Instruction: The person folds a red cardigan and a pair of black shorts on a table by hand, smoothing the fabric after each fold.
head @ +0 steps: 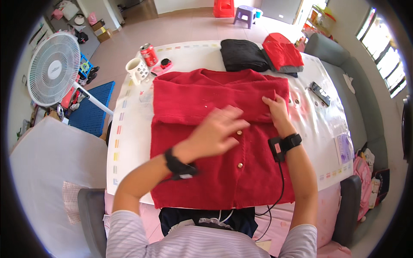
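Note:
Spread before me lies a red knit cardigan (196,167) with gold-coloured buttons down its front. A sleeve (200,100) is folded across the upper chest, its cuff end towards the right side. My right hand (278,109) pinches that cuff end, thumb on top, the fingers partly hidden by the cloth. Over the middle of the cardigan is my left hand (216,132), blurred, fingers apart and holding nothing; whether it touches the knit I cannot tell. Both wrists wear black straps, and a cable hangs from the right one.
On the white covered table (132,161) stand a patterned mug (137,69) and a red can (148,54), near a pink item (163,66). Folded black (243,55) and red clothes (284,53) lie at the back. A phone (320,93) rests right; a fan (55,69) stands left.

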